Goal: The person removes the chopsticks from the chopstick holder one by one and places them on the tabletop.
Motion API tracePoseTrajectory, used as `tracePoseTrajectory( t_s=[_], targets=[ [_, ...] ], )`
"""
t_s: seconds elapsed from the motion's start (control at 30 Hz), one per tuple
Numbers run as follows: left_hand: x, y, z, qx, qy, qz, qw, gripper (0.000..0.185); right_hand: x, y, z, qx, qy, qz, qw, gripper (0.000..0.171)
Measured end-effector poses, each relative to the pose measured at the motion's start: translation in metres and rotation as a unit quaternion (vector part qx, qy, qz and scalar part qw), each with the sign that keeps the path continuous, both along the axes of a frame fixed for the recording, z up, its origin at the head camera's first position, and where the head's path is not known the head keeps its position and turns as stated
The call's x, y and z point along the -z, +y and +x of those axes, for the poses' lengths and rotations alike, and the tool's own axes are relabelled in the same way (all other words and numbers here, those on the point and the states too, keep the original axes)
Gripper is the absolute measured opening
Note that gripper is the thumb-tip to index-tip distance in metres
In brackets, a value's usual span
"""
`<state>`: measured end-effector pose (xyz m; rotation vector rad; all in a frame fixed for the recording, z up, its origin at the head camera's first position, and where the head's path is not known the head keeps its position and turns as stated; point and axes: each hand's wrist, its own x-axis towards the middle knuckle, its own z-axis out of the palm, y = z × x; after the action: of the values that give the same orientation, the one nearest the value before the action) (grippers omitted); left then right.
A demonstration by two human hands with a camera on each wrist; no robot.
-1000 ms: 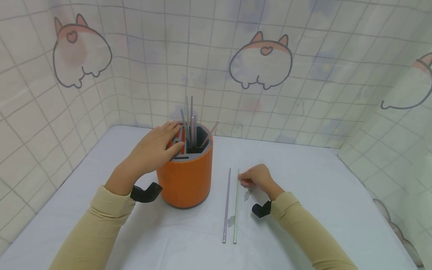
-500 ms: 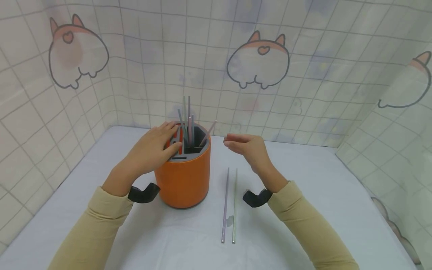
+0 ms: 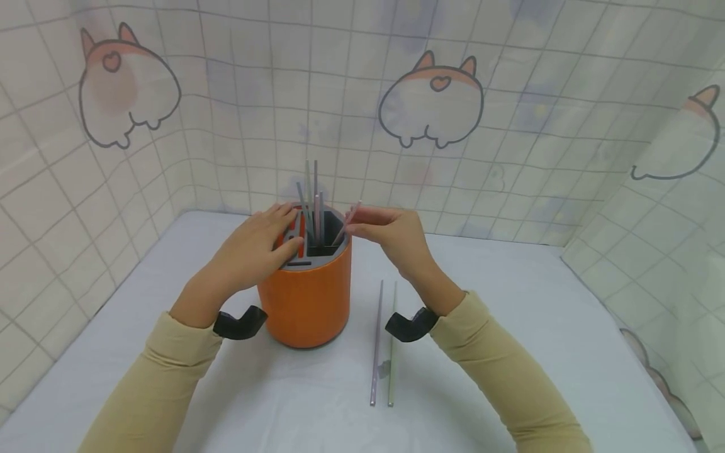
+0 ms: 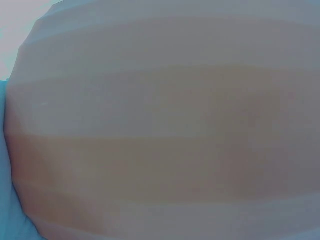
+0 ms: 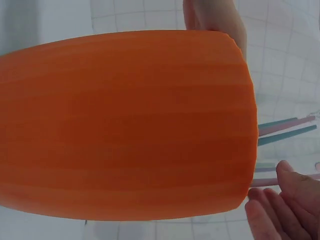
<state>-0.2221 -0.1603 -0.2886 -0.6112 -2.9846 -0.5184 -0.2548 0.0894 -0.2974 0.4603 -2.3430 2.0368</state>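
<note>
**Right grip pinches a leaning straw at the orange holder**

Right hand (image 3: pixel 396 236) has thumb and fingers closed in a pinch on the pink straw (image 3: pixel 347 224), close to its upper end. That straw stands in the orange holder (image 3: pixel 306 296) and leans up and to the right, its long axis tilted away from the upright ones; its lower part is hidden inside the holder's grey insert. Left hand (image 3: pixel 257 245) lies flat over the near-left rim of the holder, fingers straight and relaxed, gripping nothing, and it covers part of the insert's slots.

Several other straws (image 3: pixel 313 201) stand nearly upright in the holder, their feet out of sight. Two more straws (image 3: pixel 382 343) lie side by side on the white bench (image 3: pixel 538 352), just right of the holder, long axes running from near to far; the right forearm crosses close beside their far ends.

The left wrist view shows only a blurred orange-brown surface filling the picture, too close to make anything out. The right wrist view is mostly the holder's wall (image 5: pixel 125 125), with fingertips (image 5: pixel 280 210) cut off at the lower right corner and straw tips sticking out sideways past the rim.
</note>
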Motion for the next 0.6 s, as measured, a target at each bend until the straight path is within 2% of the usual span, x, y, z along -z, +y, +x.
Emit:
tracePoseTrajectory(
  t_s=[0.13, 0.33, 0.47, 0.6],
  targets=[
    [-0.001, 0.0, 0.0, -0.001, 0.0, -0.001, 1.0, 0.066, 0.0, -0.006, 0.0, -0.016, 0.021, -0.016, 1.0, 0.024],
    [0.0, 0.001, -0.002, 0.0, 0.001, 0.001, 1.0, 0.066, -0.007, -0.005, 0.006, -0.004, 0.06, -0.035, 0.998, 0.019],
    [-0.001, 0.001, -0.001, 0.0, 0.0, 0.001, 1.0, 0.065, -0.017, 0.001, 0.013, 0.0, 0.118, -0.049, 0.992, 0.02],
    [-0.002, 0.0, 0.0, 0.0, -0.003, 0.0, 1.0, 0.065, -0.029, 0.007, 0.023, 0.007, 0.19, -0.078, 0.979, 0.02]
  ],
)
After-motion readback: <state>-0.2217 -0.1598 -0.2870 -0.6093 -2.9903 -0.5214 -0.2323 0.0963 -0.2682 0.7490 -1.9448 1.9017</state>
